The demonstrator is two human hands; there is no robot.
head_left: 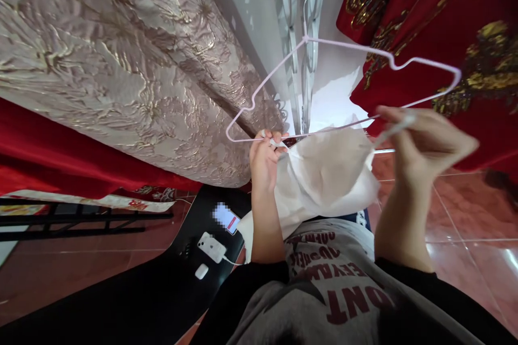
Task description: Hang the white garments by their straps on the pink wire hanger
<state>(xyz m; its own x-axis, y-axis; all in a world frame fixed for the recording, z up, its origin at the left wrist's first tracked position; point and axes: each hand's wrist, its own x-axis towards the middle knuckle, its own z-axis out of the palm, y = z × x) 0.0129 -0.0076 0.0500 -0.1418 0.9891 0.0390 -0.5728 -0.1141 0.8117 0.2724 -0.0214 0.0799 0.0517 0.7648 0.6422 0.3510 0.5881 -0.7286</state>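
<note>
In front of me a pale pink clothes hanger [350, 46] hangs by its hook from a metal rack. A cream-white garment [324, 172] sits below its bottom bar and spreads down toward my lap. My left hand [267, 159] is closed at the left part of the bar, with a white strap of the garment pinched in its fingers. My right hand [424, 140], slightly blurred, is closed by the bar's right part. A white strap runs from the garment up into its fingers.
Behind the hanger stands a grey metal rack [291, 21]. Patterned pinkish cloth [133, 64] hangs left, red gold-trimmed cloth [453, 5] right. On a black bench [133, 291] lie two phones, one being a white phone [211, 247], and a small white case [201, 271].
</note>
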